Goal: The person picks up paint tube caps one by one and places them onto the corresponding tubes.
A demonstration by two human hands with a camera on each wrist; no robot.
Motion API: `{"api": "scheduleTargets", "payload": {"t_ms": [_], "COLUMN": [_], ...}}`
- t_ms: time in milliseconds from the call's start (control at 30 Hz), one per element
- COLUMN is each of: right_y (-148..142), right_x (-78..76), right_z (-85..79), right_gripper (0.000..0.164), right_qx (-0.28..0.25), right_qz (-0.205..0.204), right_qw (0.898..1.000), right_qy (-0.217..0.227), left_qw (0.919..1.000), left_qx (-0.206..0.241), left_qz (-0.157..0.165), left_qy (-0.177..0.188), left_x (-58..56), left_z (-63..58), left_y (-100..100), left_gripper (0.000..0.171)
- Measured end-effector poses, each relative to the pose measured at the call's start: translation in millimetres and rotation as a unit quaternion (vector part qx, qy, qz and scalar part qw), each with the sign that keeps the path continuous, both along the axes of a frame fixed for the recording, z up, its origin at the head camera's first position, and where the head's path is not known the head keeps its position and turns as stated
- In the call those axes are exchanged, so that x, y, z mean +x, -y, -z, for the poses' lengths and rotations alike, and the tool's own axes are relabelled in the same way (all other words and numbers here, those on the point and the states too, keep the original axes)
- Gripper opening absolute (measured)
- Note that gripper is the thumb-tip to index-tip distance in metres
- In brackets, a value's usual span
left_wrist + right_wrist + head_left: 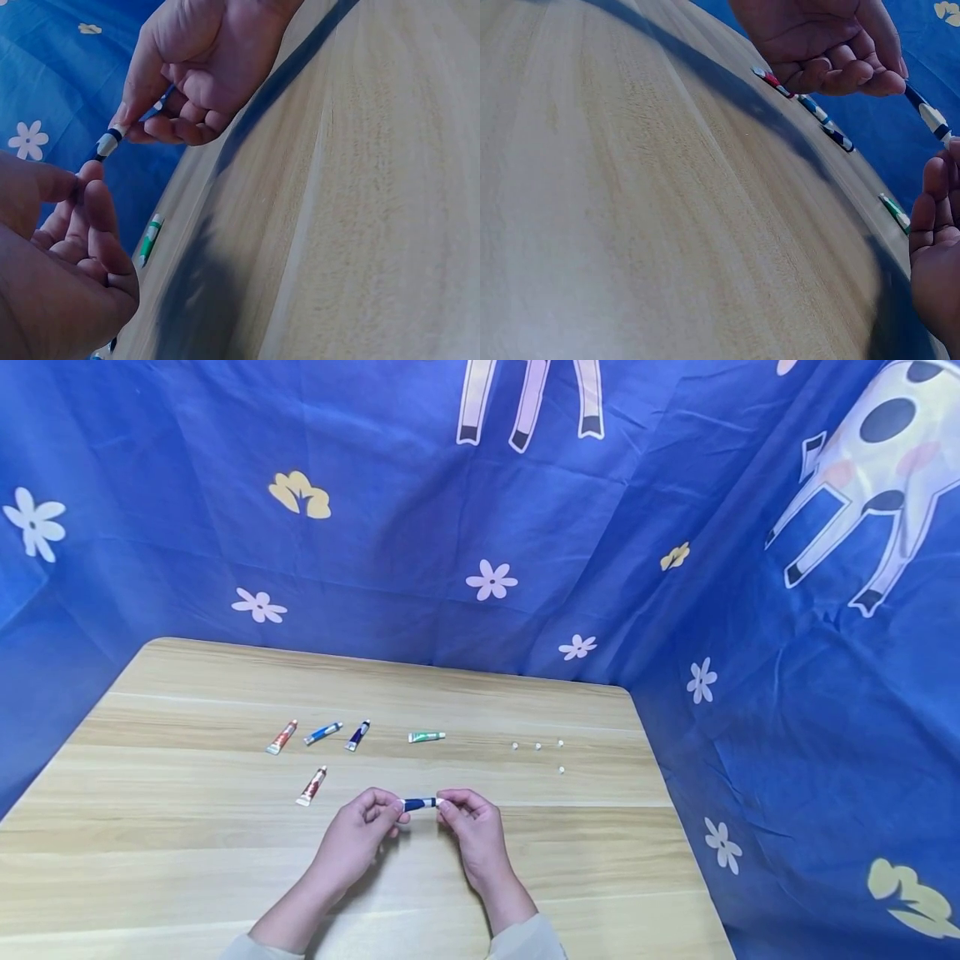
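A dark blue paint tube [417, 804] with a silvery band is held level between both hands, above the table. My left hand [358, 835] pinches its flat tail end between thumb and fingers. At the other end, the thumb and index finger of my right hand [478, 835] pinch the white cap [121, 129], covering most of it. From the right wrist view, the same tube [928, 112] slants between the two hands. Closest to my left hand lies a dark red paint tube [311, 786], flat on the wood.
Behind the hands, an orange-red tube [282, 737], a blue tube [323, 733], a dark violet tube [357, 736] and a green tube [427, 737] lie on the wooden table [600, 860]. Several small white caps [537, 746] sit to the right. Blue patterned cloth [390, 543] hangs around the table.
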State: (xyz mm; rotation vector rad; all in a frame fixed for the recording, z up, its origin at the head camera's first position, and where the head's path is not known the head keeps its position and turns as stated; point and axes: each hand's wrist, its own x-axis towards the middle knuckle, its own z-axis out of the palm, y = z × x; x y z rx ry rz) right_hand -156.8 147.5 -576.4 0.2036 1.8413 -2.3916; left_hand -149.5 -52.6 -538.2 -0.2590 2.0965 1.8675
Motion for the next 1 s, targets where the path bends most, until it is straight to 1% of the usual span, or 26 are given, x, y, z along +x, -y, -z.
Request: {"api": "scheduleTargets", "payload": {"t_ms": [167,300,633,1000], "right_y": [1.3,2.0,4.4,7.0], "right_x": [0.5,1.1,2.2,3.3], "right_z": [-1.4,-1.5,-0.9,-0.4], "right_gripper": [0.025,0.025,0.023,0.030], "right_qx": [0.034,0.050,0.066,0.081], "right_qz": [-0.003,-0.005,0.001,0.007], "right_qw": [0.999,0.999,0.998,0.996], "right_qy": [-0.011,-0.021,-0.023,-0.030], "left_qw": [1.0000,1.0000,1.0000,1.0000], "left_qx": [-0.001,0.002,0.004,-0.001], "left_qz": [0.001,0.001,0.002,0.005], "left_qy": [-0.002,0.000,0.005,0.005], "left_x": [-0.2,-0.2,0.0,1.6], "left_z": [1.1,1.5,0.7,-0.9], "left_y": [0.9,1.8,2.2,2.1], "left_gripper": [0.018,0.017,0.017,0.018]}}
